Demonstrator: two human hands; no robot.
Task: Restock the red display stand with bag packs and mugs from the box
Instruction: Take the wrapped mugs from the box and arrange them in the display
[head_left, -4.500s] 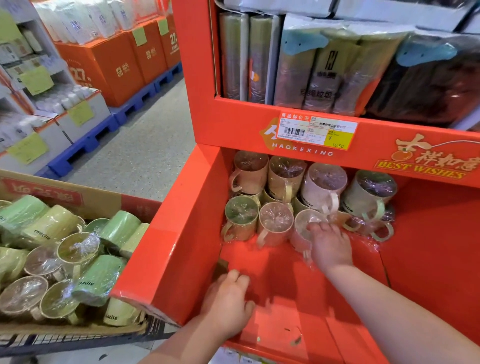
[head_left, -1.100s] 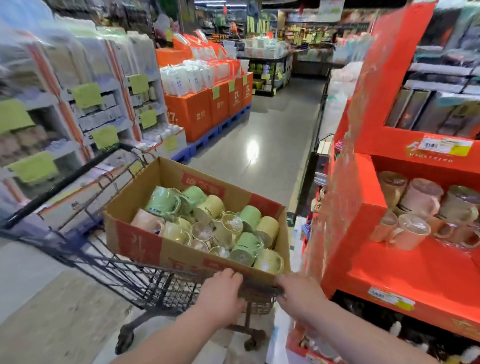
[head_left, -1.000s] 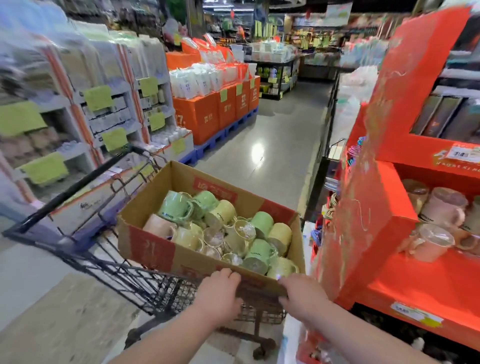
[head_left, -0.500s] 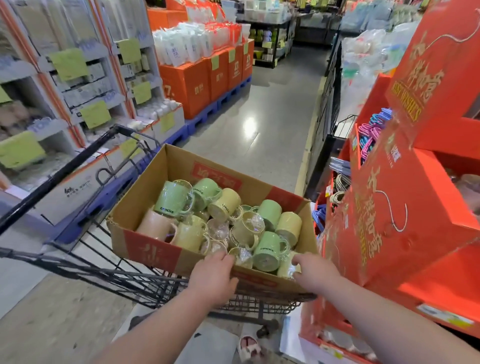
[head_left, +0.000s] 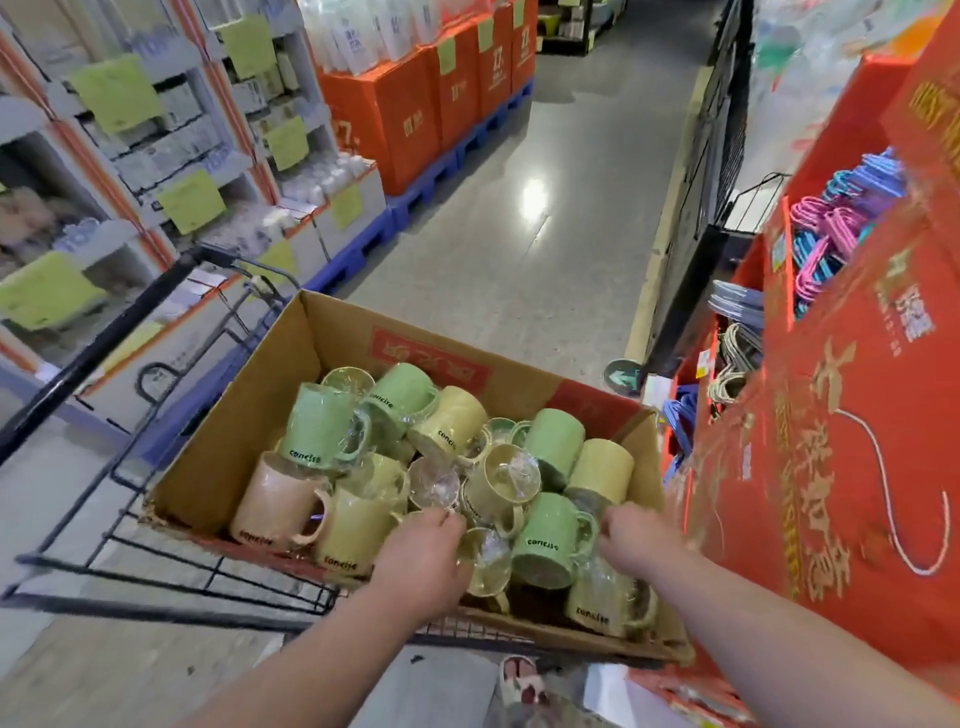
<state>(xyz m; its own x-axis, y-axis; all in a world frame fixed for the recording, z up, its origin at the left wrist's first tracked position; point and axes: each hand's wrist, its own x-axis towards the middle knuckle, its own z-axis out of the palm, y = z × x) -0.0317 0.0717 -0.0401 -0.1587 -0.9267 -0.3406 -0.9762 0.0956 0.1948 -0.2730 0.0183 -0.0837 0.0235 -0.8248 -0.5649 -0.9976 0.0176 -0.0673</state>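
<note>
A cardboard box (head_left: 228, 447) sits in a black wire cart (head_left: 130, 525) and holds several plastic-wrapped mugs in green, yellow and pink, marked "concise". Both my hands are inside the box's near end. My left hand (head_left: 421, 564) lies over the yellow mugs, fingers bent down onto a clear-wrapped mug (head_left: 434, 486). My right hand (head_left: 636, 540) is beside a green mug (head_left: 548, 540), its fingers curled at the handle. Both grips are hidden and blurred. The red display stand (head_left: 852, 467) rises at the right, showing only its side panel.
Pink and blue hangers (head_left: 831, 234) fill a bin behind the stand. Grey shelving (head_left: 130, 171) with yellow-green tags lines the left. Orange cartons on blue pallets (head_left: 431, 114) stand further down the aisle. Grey floor (head_left: 519, 249) runs ahead between them.
Both hands have left the box's near edge and moved forward in among the mugs. The view has tilted further down onto the box.
</note>
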